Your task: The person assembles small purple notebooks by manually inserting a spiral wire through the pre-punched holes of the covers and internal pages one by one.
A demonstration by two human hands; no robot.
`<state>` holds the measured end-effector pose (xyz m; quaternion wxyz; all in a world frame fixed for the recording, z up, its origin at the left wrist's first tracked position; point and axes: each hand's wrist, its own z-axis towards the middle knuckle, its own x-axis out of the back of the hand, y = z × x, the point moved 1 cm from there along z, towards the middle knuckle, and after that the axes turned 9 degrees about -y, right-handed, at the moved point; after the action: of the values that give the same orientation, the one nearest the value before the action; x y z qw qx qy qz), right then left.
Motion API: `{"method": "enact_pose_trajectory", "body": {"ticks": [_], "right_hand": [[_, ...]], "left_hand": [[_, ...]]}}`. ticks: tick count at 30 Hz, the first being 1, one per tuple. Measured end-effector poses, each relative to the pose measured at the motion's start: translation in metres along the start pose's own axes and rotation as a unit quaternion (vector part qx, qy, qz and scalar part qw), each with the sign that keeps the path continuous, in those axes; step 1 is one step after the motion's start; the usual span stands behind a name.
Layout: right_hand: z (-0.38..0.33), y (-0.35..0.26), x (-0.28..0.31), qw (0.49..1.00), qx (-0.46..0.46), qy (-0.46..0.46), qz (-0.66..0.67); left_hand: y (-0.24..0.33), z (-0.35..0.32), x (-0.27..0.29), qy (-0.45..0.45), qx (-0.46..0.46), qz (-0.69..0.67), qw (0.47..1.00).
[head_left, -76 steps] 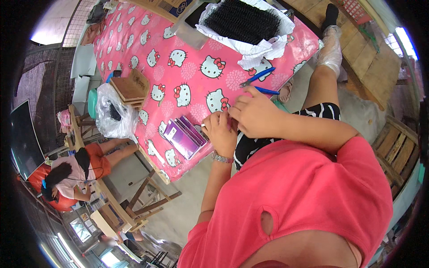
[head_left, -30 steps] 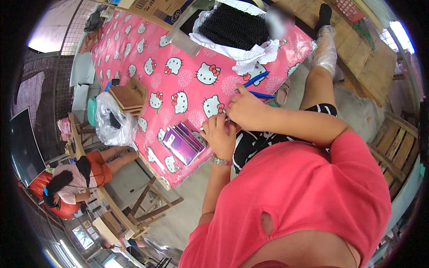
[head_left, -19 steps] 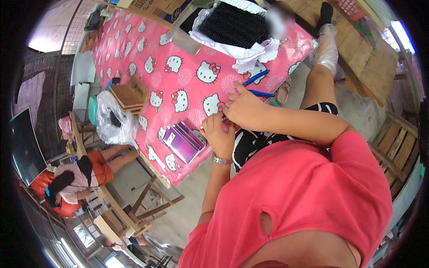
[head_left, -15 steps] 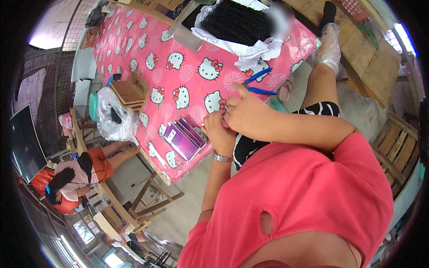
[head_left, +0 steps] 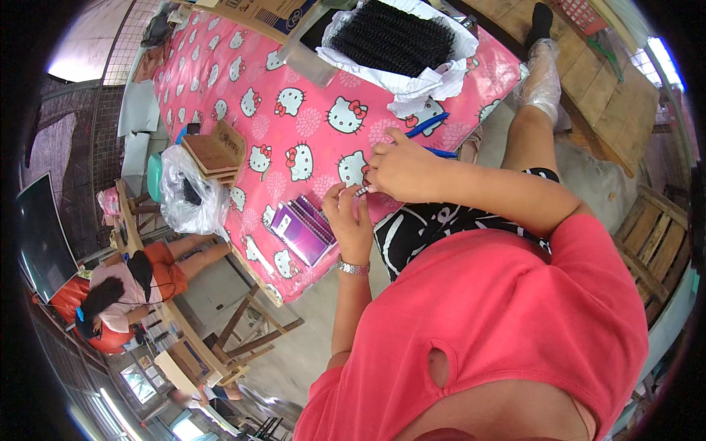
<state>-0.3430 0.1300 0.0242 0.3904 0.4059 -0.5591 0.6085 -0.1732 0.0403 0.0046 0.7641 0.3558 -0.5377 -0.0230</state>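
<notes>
My left hand, with a metal-band watch at its wrist, is closed in a pinch on a small dark-and-white banded piece. The fingertips of my right hand meet the piece's other end, so both hands hold it just above the table's near edge. What the piece is, I cannot make out. Beside my right hand, two slim blue handles spread apart; their other end is hidden by the hand. Left of my left hand lie several purple spiral notebooks.
The table has a pink cartoon-cat cover. At its far side, crimped black strands lie on white paper beside a cardboard box. Brown boards and a clear plastic bag sit at left. Another person is at a bench.
My hands have drawn slightly apart, bringing the small banded piece into view between them. My right hand now covers more of the blue handles.
</notes>
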Motion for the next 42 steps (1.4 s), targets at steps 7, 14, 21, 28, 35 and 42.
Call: {"method": "enact_pose_trajectory", "body": {"ticks": [7, 14, 21, 28, 35, 42], "right_hand": [[0.007, -0.027, 0.004, 0.997, 0.009, -0.066, -0.045], [0.008, -0.035, 0.024, 0.999, -0.01, -0.006, -0.045], [0.017, -0.024, -0.008, 0.993, -0.042, -0.085, -0.065], [0.009, -0.04, 0.003, 0.996, 0.002, 0.019, -0.084], [0.012, -0.037, 0.014, 0.998, 0.009, 0.037, -0.049], [0.019, -0.029, -0.01, 0.997, -0.033, -0.024, -0.063]], "left_hand": [[-0.013, 0.001, -0.002, -0.01, 0.013, 0.016, 1.0], [-0.015, -0.004, -0.003, -0.027, 0.084, -0.096, 0.991], [-0.017, -0.001, -0.006, 0.004, 0.046, -0.085, 0.995], [-0.008, 0.002, -0.008, 0.033, 0.035, -0.092, 0.995], [-0.018, -0.002, -0.01, 0.035, 0.057, -0.094, 0.993], [-0.021, -0.002, -0.011, 0.044, 0.04, -0.077, 0.995]]}}
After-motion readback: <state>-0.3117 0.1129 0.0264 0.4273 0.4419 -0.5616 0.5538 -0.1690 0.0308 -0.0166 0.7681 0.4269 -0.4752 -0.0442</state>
